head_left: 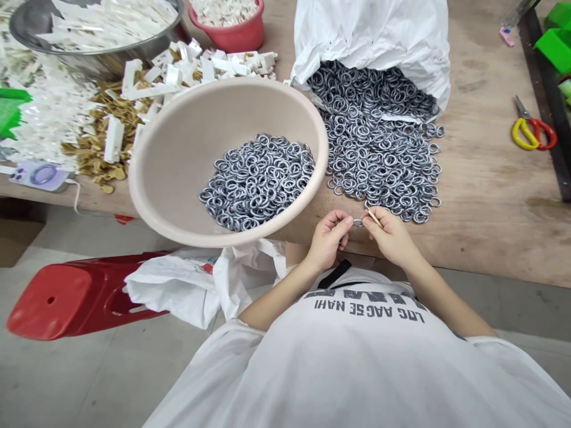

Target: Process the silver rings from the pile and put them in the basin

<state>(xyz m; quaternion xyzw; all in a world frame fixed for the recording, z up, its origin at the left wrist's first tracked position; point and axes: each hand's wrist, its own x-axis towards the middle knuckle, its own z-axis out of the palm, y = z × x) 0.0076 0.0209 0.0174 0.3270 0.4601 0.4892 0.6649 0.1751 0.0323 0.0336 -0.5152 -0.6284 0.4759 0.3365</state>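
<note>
Currently, both hands are at work just past the near edge of the wooden table (482,214), close in front of the torso. A single grey ring (357,222) lies in the narrow gap between them, level with the fingertips and held off the table surface. The left hand (328,238) pinches the ring's left side between thumb and forefinger; its other fingers are curled under and whatever they may enclose cannot be determined. The right hand (389,235) has its fingertips at the ring's right side and pinches a thin pale stick (373,217), which slants up and to the left; whether those fingers also grip the ring cannot be told at this size.

Directly beyond the hands, and near them, lies a loose heap of like rings (379,157), spilling from the mouth of a white sack (370,32). To the left of the hands stands a large beige basin (173,142), tilted toward the wearer, with a further batch of rings (259,181) gathered on its lower right side. Scissors (533,129) with one yellow and one red handle lie well apart, at the far right. Beyond the basin, white plastic parts (173,74) are piled near a pink tub (238,34). A red stool (51,303) is noted on the floor at left.
</note>
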